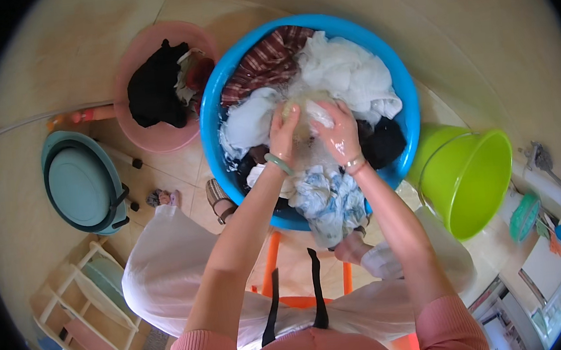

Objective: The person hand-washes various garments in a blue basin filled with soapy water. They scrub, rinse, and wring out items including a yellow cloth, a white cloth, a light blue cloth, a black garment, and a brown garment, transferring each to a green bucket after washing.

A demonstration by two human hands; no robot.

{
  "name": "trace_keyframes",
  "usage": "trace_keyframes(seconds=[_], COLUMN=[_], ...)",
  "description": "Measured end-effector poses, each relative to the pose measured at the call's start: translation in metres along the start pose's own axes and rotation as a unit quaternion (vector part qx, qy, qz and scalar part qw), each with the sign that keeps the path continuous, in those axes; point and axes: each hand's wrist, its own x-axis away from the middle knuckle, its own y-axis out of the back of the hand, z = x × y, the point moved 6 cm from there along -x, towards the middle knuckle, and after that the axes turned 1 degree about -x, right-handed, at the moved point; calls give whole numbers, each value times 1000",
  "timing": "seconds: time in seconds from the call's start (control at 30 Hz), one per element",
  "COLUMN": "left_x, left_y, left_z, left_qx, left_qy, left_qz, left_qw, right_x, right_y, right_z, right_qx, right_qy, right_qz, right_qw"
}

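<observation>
A large round blue basin (409, 100) full of wet laundry is before me. Over its middle, my left hand (283, 133), a green bangle at its wrist, closes on a wet pale cloth (319, 113). From the other side my right hand (340, 134), wet and with a bracelet, grips the same cloth. Water splashes between the hands and blurs its shape. Around them lie a maroon plaid garment (267, 63), white garments (352, 75), dark clothes (384, 142) and a blue-and-white cloth (328, 197) that hangs toward the near rim.
A pink basin (131, 131) with dark clothes sits at the far left. Teal basins (78, 186) lean by the left wall, above a white rack (70, 287). Against the blue basin's right side, a lime-green bucket (478, 184) is tilted. My legs flank the orange stool (271, 259).
</observation>
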Motion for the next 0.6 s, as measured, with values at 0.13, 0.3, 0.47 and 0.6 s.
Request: trace_keyframes(seconds=[0.13,0.3,0.47,0.6], left_x=[-4,29,24,31], left_y=[-7,-51,-74,-57], left_z=[-2,-41,-48,-37], left_qx=[264,304,256,308], left_qy=[151,172,196,130], left_qz=[174,198,207,227], left_qw=[937,916,924,915], right_x=[56,105,93,76], right_y=[42,41,44,46], right_z=[111,160,168,162], right_qx=[-47,119,129,97], right_qy=[203,238,177,162], right_qz=[-16,-23,-169,-221], right_qw=[978,964,961,957])
